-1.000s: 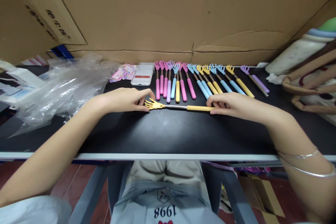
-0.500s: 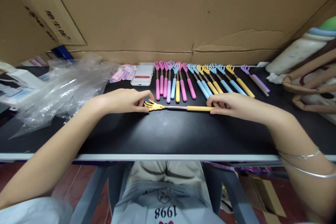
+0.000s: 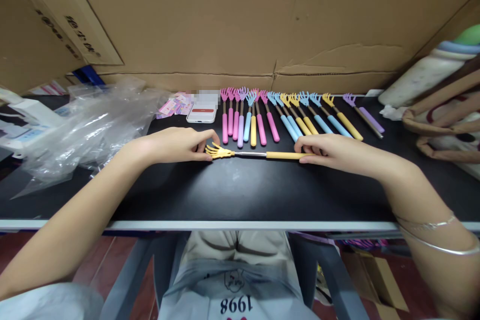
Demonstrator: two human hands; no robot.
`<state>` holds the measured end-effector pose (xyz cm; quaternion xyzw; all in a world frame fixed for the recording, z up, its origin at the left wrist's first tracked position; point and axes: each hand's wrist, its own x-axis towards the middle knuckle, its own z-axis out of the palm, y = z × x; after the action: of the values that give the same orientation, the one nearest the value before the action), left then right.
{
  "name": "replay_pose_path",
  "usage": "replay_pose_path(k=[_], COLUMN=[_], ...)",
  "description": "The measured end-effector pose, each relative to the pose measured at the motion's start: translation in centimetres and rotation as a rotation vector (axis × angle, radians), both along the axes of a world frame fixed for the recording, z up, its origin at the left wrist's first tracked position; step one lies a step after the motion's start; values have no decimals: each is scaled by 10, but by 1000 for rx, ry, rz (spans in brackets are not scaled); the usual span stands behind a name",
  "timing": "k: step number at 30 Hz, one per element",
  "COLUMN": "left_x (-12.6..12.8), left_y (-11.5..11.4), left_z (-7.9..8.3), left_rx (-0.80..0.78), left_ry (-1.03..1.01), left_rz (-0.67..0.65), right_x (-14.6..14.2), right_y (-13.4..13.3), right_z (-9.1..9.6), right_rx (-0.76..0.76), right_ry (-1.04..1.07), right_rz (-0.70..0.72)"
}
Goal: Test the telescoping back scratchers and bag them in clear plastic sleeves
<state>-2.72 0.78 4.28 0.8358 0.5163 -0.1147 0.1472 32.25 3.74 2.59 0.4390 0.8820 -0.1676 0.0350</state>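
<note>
A yellow back scratcher (image 3: 283, 155) lies sideways in front of me, with a hand-shaped claw at its left end and a metal rod between claw and handle. At the claw's tips, my left hand (image 3: 180, 145) is closed, thumb and bent fingers around the tips. My right hand (image 3: 330, 150) pinches the far end of the yellow handle, which its fingers partly cover. Just beyond is a row of pink, purple, blue and yellow back scratchers (image 3: 272, 125), claws pointing away from me. Farther right lies a purple claw on a rod (image 3: 369, 122) beside a separate purple handle (image 3: 371, 119).
Clear plastic bags (image 3: 90, 125) are heaped at the left, near a white device (image 3: 32, 120). A phone (image 3: 202, 110) and colourful cards (image 3: 174, 105) lie by the cardboard wall (image 3: 232, 20). A bottle (image 3: 423, 75) and brown-handled bag (image 3: 438, 115) stand right.
Both hands stay on the yellow back scratcher, almost still. The view has shifted very slightly; nothing has been taken hold of or let go.
</note>
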Motion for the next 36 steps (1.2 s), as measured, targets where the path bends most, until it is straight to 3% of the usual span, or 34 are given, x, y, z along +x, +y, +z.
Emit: replay_pose_path(k=[36], left_x=[0], left_y=[0], left_z=[-2], left_rx=[11], left_ry=[33], left_rz=[7], right_x=[-2], right_y=[-2], right_z=[0], right_rx=[19], right_ry=[-18], right_rz=[4])
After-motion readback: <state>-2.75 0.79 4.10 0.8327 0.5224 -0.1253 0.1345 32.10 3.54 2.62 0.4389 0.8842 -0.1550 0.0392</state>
